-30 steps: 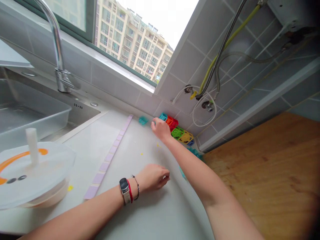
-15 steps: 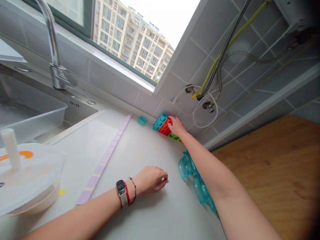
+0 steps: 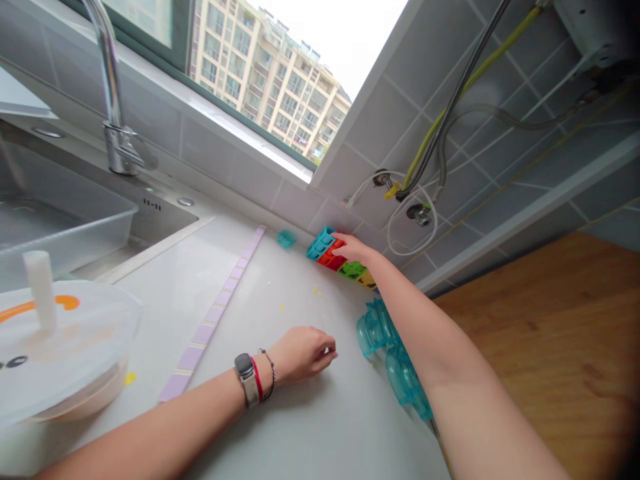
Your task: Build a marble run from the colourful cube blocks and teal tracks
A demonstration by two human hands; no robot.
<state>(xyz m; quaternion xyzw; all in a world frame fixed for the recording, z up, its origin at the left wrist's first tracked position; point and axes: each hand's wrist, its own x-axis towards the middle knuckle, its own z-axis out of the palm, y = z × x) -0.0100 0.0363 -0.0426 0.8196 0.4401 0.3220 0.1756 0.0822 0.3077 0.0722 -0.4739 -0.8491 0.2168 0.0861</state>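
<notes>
The blocks (image 3: 340,257) sat in a row at the back of the worktop (image 3: 280,413), right by the tiled wall (image 3: 320,200). The row went blue, red, green, then yellow. Your right hand (image 3: 353,248) lay on top of the red one, and your fingers (image 3: 340,244) were curled over the row, holding it. The blue end stuck out past your hand, toward the window (image 3: 260,73).

Your left hand (image 3: 303,352) rested on the worktop, well apart from the blocks. Its fingers were bent in close together, and I could not tell if they held anything. You had a watch (image 3: 248,379) and thin bands on that wrist.

A small teal piece (image 3: 286,238) lay alone, near the blue end of the row. Clear blue cups (image 3: 387,357) lay just under your right arm. A long purple strip (image 3: 220,307) ran across the worktop from front to back. Tiny yellow bits (image 3: 316,291) were dotted on the worktop between your hands.

Far to the left sat a round white lid (image 3: 60,340) with a white knob, on a bowl. Behind it were a clear tub (image 3: 65,233) and a tap (image 3: 113,87).
</notes>
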